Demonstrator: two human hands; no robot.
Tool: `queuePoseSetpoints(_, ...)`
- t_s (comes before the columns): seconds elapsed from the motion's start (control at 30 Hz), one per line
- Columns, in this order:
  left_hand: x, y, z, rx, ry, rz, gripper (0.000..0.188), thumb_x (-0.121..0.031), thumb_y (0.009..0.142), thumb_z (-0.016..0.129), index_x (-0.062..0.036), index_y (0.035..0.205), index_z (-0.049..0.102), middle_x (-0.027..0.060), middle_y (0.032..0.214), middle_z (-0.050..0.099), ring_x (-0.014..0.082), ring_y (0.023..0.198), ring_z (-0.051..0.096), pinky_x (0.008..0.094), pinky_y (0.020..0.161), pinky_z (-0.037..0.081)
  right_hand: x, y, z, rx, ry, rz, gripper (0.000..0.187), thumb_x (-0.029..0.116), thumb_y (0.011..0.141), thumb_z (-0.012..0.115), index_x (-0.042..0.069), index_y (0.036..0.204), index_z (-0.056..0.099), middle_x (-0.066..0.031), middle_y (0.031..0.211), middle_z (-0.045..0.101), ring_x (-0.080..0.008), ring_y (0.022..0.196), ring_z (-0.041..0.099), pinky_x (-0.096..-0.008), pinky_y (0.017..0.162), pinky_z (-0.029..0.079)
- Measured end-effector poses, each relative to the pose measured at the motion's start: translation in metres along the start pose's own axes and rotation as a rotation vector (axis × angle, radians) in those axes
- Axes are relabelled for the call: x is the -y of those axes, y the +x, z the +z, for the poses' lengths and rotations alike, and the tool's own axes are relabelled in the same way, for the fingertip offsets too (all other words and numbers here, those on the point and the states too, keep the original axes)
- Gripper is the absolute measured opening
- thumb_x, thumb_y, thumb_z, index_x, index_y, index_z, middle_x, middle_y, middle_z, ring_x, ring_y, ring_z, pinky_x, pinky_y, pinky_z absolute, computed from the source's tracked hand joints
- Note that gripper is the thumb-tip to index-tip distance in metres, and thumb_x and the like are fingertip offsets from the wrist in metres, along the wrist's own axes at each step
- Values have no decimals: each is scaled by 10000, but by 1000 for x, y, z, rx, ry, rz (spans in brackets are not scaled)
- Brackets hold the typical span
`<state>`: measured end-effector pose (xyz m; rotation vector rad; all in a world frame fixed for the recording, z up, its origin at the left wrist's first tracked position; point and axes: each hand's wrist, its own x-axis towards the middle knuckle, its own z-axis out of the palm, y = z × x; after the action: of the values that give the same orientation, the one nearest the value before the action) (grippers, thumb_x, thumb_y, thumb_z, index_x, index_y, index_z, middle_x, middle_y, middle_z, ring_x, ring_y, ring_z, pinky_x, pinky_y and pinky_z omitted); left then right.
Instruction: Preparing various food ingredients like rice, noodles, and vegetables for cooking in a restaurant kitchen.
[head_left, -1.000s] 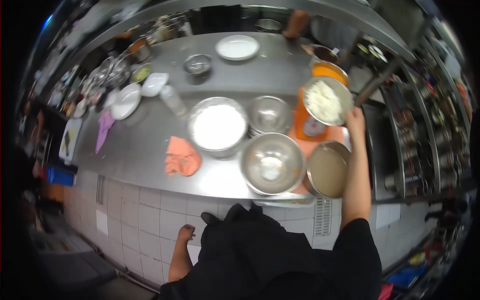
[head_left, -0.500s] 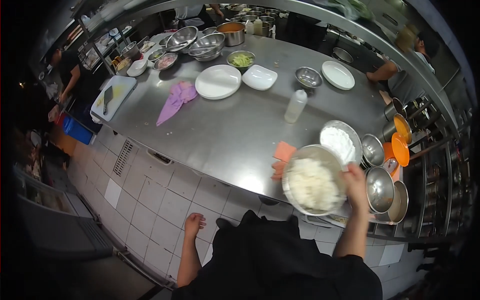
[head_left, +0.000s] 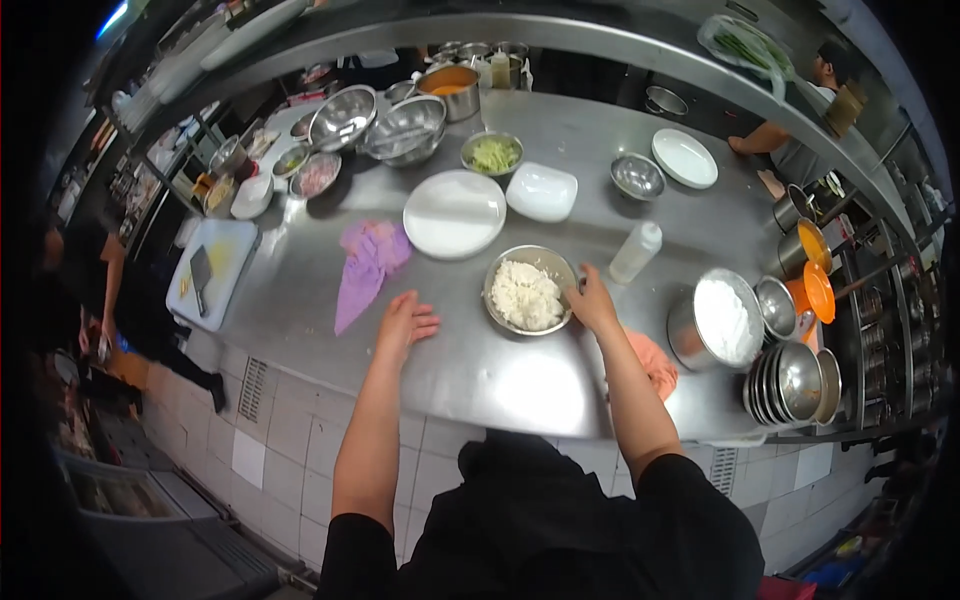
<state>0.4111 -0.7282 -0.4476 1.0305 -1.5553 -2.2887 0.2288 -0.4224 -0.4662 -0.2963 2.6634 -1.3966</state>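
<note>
A metal bowl (head_left: 497, 314) of white rice (head_left: 528, 296) rests on the steel table in front of me. My right hand (head_left: 592, 300) grips its right rim, with the thumb and fingers at the edge. To the left of the bowl, my left hand (head_left: 407, 322) hovers with its fingers stretched out and nothing in them. Beyond the bowl lie a large white oval plate (head_left: 455, 214) and a white square dish (head_left: 542, 192). The purple cloth (head_left: 368, 265) is nearest to my left hand. An orange cloth (head_left: 652, 363) lies partly behind my right forearm.
A squeeze bottle (head_left: 636, 252) stands right of the bowl, near a pot of white powder (head_left: 726, 318) and stacked metal bowls (head_left: 795, 384). A knife (head_left: 200, 278) lies on the white cutting board (head_left: 225, 290) at left. An overhead shelf (head_left: 480, 32) spans the far side; co-workers stand at both sides.
My right hand has brought the bowl of rice leftward from near the powder pot and set it on the table. My left hand has risen from beside my body to over the table.
</note>
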Motion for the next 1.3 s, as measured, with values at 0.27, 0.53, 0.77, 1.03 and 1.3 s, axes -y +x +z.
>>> queuePoseSetpoints(0.27, -48, 120, 45, 68, 59, -9, 448, -127, 927, 418, -83, 1349, 273, 234, 994, 601, 309, 763, 678, 410, 602, 594, 53, 123, 25, 174, -462, -90, 656, 380, 782, 675, 143, 1353, 452, -190, 1162, 619, -357, 1047, 602, -430, 886, 479)
queuePoseSetpoints(0.53, -83, 201, 83, 63, 145, -1, 446, -97, 918, 404, -113, 1347, 282, 199, 937, 620, 289, 703, 681, 396, 546, 588, 66, 202, 21, 121, -414, -28, 459, 397, 814, 641, 120, 1173, 570, -149, 1042, 667, -315, 980, 632, -417, 824, 492)
queuePoseSetpoints(0.77, -128, 236, 78, 234, 473, 64, 406, -319, 951, 503, -121, 1301, 444, 98, 952, 618, 225, 722, 670, 336, 584, 542, 71, 261, 6, -349, -506, -30, 532, 480, 775, 637, 96, 1142, 605, -183, 1061, 657, -357, 1016, 615, -443, 866, 475)
queuePoseSetpoints(1.03, -97, 132, 9, 303, 306, 99, 397, -329, 959, 533, -48, 1238, 516, 105, 1072, 630, 190, 832, 658, 287, 663, 515, -13, 263, -52, -458, -983, 123, 212, 247, 789, 551, 120, 918, 662, -139, 936, 677, -327, 904, 661, -484, 736, 506)
queuePoseSetpoints(1.3, -39, -75, -103, -63, 125, 89, 279, -224, 981, 489, -10, 1145, 565, 102, 997, 648, 193, 785, 659, 287, 667, 530, 78, 200, -29, -555, -824, -415, 141, 235, 803, 583, 110, 825, 644, -98, 832, 657, -317, 793, 635, -488, 693, 476)
